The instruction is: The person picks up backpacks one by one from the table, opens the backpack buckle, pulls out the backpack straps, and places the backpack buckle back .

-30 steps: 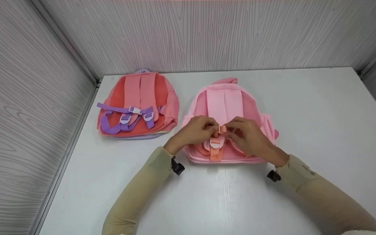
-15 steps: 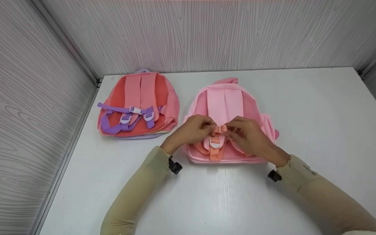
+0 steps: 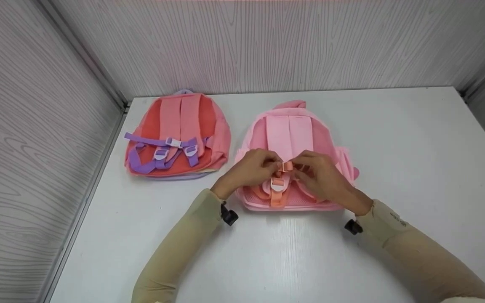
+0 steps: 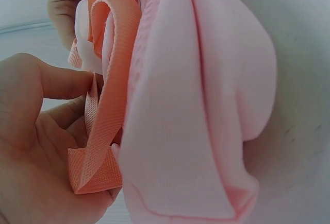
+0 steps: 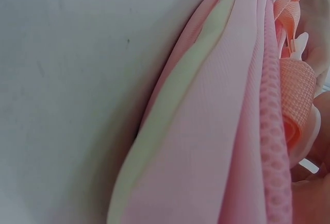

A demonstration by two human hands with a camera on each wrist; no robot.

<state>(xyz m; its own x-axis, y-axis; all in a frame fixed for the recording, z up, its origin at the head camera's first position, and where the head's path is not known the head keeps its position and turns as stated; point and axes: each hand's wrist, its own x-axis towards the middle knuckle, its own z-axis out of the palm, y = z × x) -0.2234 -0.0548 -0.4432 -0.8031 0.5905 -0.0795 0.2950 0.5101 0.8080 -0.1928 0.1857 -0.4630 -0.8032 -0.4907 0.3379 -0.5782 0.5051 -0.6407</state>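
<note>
- Pink backpack [image 3: 289, 139]: approx. mid worktop [image 3: 419, 147], twd back edge.
- L hand [image 3: 253, 168]: fingers pinched on orange strap [image 4: 118, 64].
- R hand [image 3: 320, 174]: fingers clamped on same strap.
- Coral backpack [image 3: 182, 118]: nr back-left corner.

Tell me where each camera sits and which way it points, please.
Head: worn on the head, facing forward and down at the pink backpack and coral backpack; the left hand, right hand and long sleeves show.
Left wrist: worn on that wrist, looking across the pink backpack's side and an orange strap; the left hand shows large, the right hand partly, at upper left.
Right wrist: worn on that wrist, looking along the pink backpack's edge; parts of both hands show at the right.
Shared: both wrist views show the pink backpack and orange webbing.
</note>
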